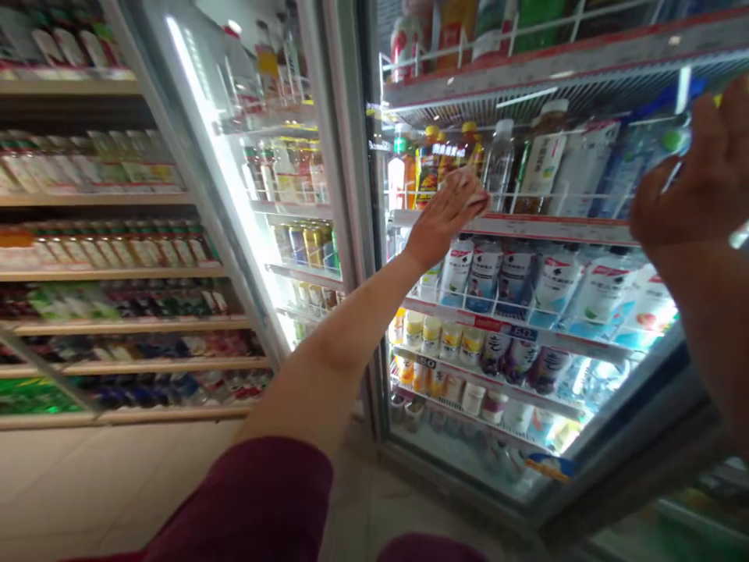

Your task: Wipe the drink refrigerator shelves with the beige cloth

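Note:
My left hand [436,226] reaches out from a maroon sleeve to the glass door [468,460] of a drinks fridge. Under its fingers is a crumpled pinkish cloth [468,187], pressed against the glass in front of the bottles. At the right edge of the view my right hand [702,176] is raised by the right part of the door. Its thumb stands away from the other fingers, and I see nothing held in it. Whether its palm touches the glass I cannot tell.
Behind the glass, several racks carry bottles [544,156], pouches [515,277] and cups [450,339]. A second lit fridge [292,168] stands to the left, joined by a metal frame [345,156]. Farther left are wooden shelves [117,273] of bottles. The tiled floor [117,476] lies below.

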`<action>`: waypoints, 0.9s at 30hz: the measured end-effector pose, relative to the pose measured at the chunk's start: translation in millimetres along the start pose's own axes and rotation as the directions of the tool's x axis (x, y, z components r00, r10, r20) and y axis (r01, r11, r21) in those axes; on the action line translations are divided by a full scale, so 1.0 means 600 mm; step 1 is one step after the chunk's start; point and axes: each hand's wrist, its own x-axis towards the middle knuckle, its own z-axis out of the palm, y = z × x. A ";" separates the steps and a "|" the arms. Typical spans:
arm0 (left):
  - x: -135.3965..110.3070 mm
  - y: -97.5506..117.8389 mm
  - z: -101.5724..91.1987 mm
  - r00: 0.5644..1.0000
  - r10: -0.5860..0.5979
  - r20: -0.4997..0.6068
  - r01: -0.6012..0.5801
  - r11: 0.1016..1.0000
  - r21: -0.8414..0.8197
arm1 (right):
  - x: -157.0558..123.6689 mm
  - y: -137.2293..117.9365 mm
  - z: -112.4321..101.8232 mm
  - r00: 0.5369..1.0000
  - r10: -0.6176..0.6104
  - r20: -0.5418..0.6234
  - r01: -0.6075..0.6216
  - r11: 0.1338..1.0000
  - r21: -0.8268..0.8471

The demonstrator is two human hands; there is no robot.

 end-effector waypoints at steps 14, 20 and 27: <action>0.013 0.042 -0.043 0.994 0.046 0.104 -0.036 0.995 -0.097 | 0.020 -0.069 -0.006 0.960 0.261 -0.105 -0.268 0.961 -0.070; 0.036 0.041 -0.031 0.996 -0.079 0.028 0.083 0.966 -0.244 | 0.043 -0.237 -0.059 0.949 -0.218 0.226 0.192 0.973 0.132; -0.013 0.067 -0.013 0.976 -0.214 -0.035 0.196 0.939 -0.281 | 0.023 -0.339 -0.024 0.846 -0.308 0.436 0.249 0.950 0.188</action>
